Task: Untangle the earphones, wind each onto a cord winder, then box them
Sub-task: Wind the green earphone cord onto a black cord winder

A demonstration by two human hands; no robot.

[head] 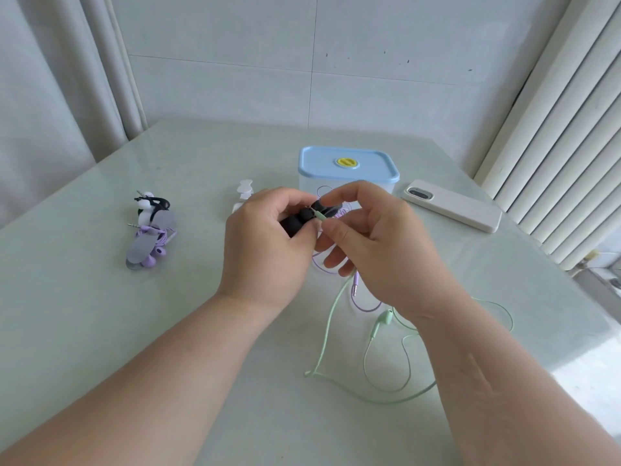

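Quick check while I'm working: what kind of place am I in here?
Probably a room in a home, not a workshop: a pale glossy table stands by a tiled wall, a curtain hangs at the left, and a phone and a lidded plastic box sit on the table.

readable text: none | yellow disc [346, 162] on box lid [319, 160]: marking too blurred to read

One box [347, 161], one phone [452, 205], two bare winders [295, 225] [244, 190], two wound bundles [152, 205] [148, 247] — and two loose earphone sets [383, 319] [355, 284] lay there.
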